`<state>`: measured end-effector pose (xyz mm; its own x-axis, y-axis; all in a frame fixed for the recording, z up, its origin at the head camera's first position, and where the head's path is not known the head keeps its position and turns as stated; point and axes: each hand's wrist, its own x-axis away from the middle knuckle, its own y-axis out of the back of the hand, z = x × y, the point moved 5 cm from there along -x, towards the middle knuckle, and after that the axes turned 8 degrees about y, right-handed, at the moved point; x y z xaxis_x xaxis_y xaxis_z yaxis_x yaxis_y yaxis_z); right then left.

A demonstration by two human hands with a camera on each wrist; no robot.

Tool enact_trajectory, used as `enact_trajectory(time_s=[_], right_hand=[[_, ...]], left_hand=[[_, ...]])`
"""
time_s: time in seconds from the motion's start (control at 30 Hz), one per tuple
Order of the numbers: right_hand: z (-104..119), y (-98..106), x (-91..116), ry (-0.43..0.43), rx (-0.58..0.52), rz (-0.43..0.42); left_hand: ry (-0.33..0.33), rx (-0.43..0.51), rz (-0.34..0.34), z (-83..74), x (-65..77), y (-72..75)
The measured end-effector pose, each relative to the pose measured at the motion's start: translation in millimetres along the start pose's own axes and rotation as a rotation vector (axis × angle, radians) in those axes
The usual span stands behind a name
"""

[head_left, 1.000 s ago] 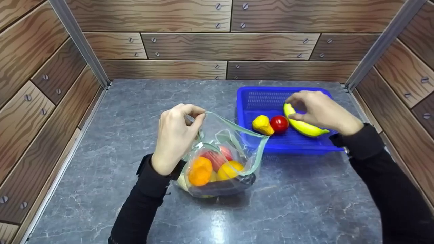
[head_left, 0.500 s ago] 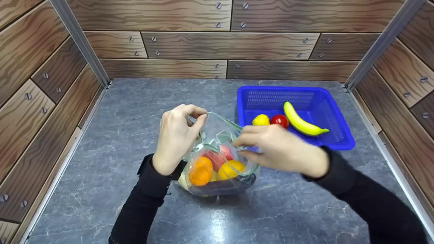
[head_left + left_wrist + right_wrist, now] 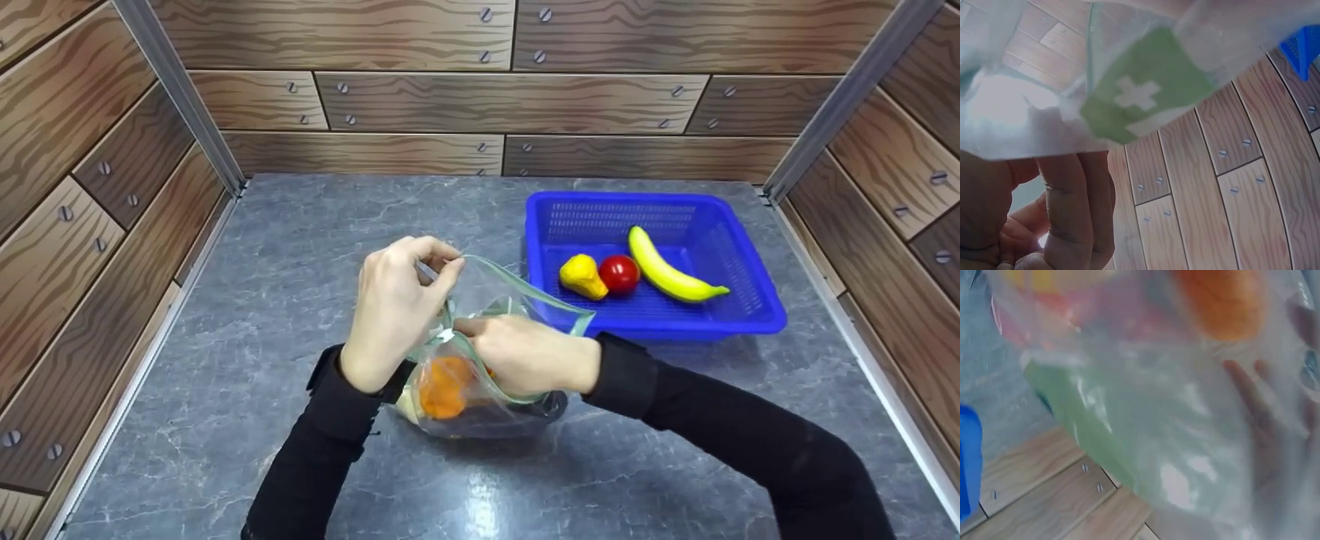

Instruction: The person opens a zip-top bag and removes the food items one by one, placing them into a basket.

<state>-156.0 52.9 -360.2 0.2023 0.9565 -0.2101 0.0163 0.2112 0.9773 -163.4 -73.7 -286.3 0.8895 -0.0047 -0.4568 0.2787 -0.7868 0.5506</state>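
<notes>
My left hand (image 3: 397,311) pinches the upper rim of a clear plastic bag (image 3: 480,429) with green edging between thumb and forefinger. The bag stands on the table, its mouth held up. A green patch with a white cross (image 3: 1139,93) shows on it in the left wrist view. Reaching in through the mouth from the right is my right hand (image 3: 532,352); the right wrist view shows its extended fingers (image 3: 1249,391) through the plastic. Inside the bag are an orange fruit (image 3: 444,390), a dark long item (image 3: 551,406) and reddish and yellow pieces, partly hidden by that hand.
A blue plastic basket (image 3: 675,328) stands behind and to the right of the bag. In it lie a yellow pear-shaped piece (image 3: 582,276), a round red fruit (image 3: 619,274) and a banana (image 3: 671,274). Wood-patterned walls (image 3: 412,105) enclose the grey table (image 3: 337,202).
My right hand has moved left from over the banana in the basket and down into the bag. The left hand keeps its pinch on the rim. The basket's contents are unchanged.
</notes>
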Motion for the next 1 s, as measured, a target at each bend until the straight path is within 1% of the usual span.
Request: enact_trajectory(time_s=[0.1, 0.17, 0.27, 0.33, 0.37, 0.4, 0.5, 0.63, 0.73, 0.83, 0.93, 1.0], right_hand=[[2, -13, -3, 0.078, -0.035, 0.0], [5, -23, -5, 0.126, -0.028, 0.039], [12, -36, -9, 0.186, 0.029, 0.108], [15, -41, -13, 0.209, 0.069, 0.14], [16, -43, -14, 0.211, 0.071, 0.146], [16, -44, -16, 0.207, 0.077, 0.15], [13, -45, -20, 0.177, 0.044, 0.146], [3, -46, -23, 0.113, -0.06, 0.136], [-6, -49, -27, 0.082, -0.13, 0.123], [-15, -51, -28, 0.063, -0.122, 0.119], [-24, -52, -26, 0.023, -0.089, 0.118], [-30, -52, -23, -0.001, -0.081, 0.103]], left_hand=[[-0.009, -0.006, -0.001, 0.0, 0.4, -1.2], [-0.014, -0.006, 0.006, -0.2, 0.9, -2.4], [-0.011, -0.007, 0.027, 0.8, 2.4, -4.8], [-0.007, -0.009, 0.035, 1.7, 3.5, -5.8], [-0.006, -0.011, 0.037, 2.1, 3.9, -6.1], [-0.005, -0.012, 0.036, 2.5, 4.1, -6.2], [-0.003, -0.008, 0.028, 2.6, 3.6, -5.4], [-0.007, -0.002, 0.024, 2.9, 2.7, -4.6], [-0.01, 0.0, 0.018, 3.8, 2.5, -4.6], [-0.005, 0.0, 0.016, 4.6, 2.1, -5.2], [0.007, 0.002, 0.017, 5.6, 1.5, -6.0], [0.012, 0.0, 0.02, 6.1, 1.1, -6.7]])
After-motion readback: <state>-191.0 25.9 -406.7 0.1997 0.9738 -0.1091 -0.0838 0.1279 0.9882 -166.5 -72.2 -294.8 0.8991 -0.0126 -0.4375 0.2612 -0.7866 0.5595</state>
